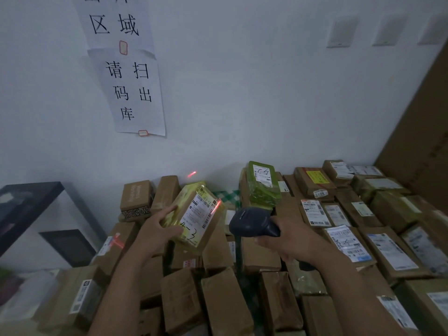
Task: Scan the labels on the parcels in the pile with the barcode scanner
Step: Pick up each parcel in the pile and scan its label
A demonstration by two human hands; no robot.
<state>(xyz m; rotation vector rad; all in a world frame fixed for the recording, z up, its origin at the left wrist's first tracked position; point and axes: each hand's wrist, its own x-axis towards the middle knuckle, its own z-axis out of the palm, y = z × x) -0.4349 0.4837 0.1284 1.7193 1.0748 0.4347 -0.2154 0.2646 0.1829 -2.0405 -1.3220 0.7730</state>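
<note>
Holding tilted yellow parcel in left grip; just right of that grip, clutching barcode scanner in right grip.

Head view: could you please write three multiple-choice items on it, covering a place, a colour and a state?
1. Where is the scanner? A. in the right hand B. on the pile C. on the floor
2. The lifted parcel is wrapped in? A. blue B. yellow C. black
3. The left hand is? A. idle B. on the wall C. gripping the parcel
Answers: A, the right hand holds it; B, yellow film surrounds its label; C, it clasps the parcel's side.
</note>
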